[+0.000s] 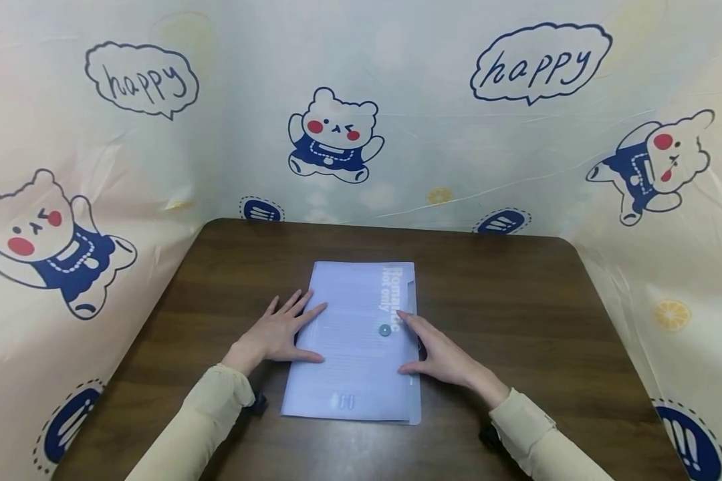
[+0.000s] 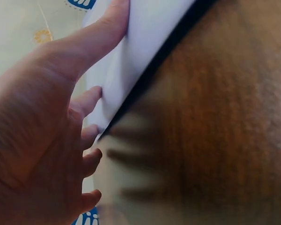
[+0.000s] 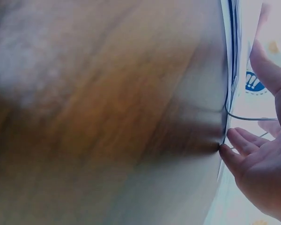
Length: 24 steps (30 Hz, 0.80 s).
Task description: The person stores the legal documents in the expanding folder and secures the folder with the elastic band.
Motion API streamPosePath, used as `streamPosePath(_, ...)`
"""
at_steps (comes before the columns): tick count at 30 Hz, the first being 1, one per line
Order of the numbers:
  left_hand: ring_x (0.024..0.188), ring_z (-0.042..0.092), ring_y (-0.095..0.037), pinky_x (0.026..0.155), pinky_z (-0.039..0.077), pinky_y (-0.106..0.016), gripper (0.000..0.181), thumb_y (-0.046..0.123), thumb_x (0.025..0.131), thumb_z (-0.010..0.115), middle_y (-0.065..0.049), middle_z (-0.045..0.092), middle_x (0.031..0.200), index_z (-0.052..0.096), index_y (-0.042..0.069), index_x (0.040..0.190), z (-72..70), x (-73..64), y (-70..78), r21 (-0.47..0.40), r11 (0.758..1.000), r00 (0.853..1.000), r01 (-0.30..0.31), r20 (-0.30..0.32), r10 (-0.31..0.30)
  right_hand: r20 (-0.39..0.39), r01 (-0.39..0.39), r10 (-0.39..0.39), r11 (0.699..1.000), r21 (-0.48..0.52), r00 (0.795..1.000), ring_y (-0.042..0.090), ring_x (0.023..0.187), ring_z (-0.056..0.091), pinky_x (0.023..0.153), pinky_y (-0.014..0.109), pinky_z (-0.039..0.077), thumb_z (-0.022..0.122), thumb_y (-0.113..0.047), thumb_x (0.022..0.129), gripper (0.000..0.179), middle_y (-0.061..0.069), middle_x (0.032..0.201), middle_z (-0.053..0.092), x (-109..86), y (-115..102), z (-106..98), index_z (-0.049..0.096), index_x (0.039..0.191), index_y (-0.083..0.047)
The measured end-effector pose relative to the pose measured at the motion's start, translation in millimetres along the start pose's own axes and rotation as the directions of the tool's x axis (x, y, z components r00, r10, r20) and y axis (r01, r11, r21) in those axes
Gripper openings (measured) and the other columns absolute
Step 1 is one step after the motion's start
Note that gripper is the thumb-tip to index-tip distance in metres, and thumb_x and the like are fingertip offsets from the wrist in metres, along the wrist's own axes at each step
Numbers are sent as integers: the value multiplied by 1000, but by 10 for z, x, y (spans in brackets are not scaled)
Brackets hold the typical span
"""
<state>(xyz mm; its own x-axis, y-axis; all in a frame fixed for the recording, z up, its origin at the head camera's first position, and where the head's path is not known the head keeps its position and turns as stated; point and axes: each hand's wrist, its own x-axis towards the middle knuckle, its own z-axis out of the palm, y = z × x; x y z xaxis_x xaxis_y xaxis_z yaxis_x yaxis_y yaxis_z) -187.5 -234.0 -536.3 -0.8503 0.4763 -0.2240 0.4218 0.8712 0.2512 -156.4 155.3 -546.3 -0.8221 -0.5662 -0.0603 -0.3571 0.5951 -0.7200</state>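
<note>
A pale blue-violet document folder (image 1: 351, 374) lies flat on the table, with white lettering and a small round grey-green button (image 1: 385, 330) near its right side. My left hand (image 1: 273, 334) rests at the folder's left edge, fingers spread and thumb on the cover. At the right edge, my right hand (image 1: 439, 351) touches the folder, with the thumb and forefinger reaching over the cover near the button. From the right wrist, a thin dark cord (image 3: 248, 118) runs off the layered edge towards the hand; its far end is hidden.
The folder and hands are on a dark brown wooden table (image 1: 493, 287) with rounded far corners. A pale curtain (image 1: 427, 147) printed with cartoon bears hangs behind it and along both sides. Dark bands sit at both wrists, under cream sleeves (image 1: 210, 404).
</note>
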Motion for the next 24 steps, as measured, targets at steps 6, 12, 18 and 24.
streamPosePath(6,171,16,-47,134,11,-78,116,84,83,75,-17,15,186,32,27,175,28,-1,-17,-12,1000,1000,4,-7,-4,-12,-36,35,995,-93,999,40,159,47,127,60,43,87,-42,96,101,24,174,40,54,-95,18,32,173,-9)
streamPosePath(12,172,14,-48,134,12,-78,117,87,83,73,-16,13,186,30,29,175,56,11,-12,2,1000,1000,11,-7,-11,-31,-74,69,981,-182,997,43,159,46,127,61,43,85,-46,97,95,26,173,41,119,-212,50,40,168,-3)
streamPosePath(18,172,13,-49,133,11,-78,117,86,83,72,-15,12,187,29,30,175,76,22,10,-15,1000,1000,12,-11,-12,-68,-74,56,955,-286,996,44,155,50,125,62,46,85,-47,96,93,27,169,46,155,-251,75,45,165,0)
streamPosePath(24,172,11,-49,132,11,-81,116,87,83,71,-13,11,187,29,31,176,94,9,26,-21,1000,1000,20,-7,-20,-57,-68,52,948,-312,997,45,156,48,126,62,44,85,-48,96,92,29,168,45,197,-300,116,47,164,1)
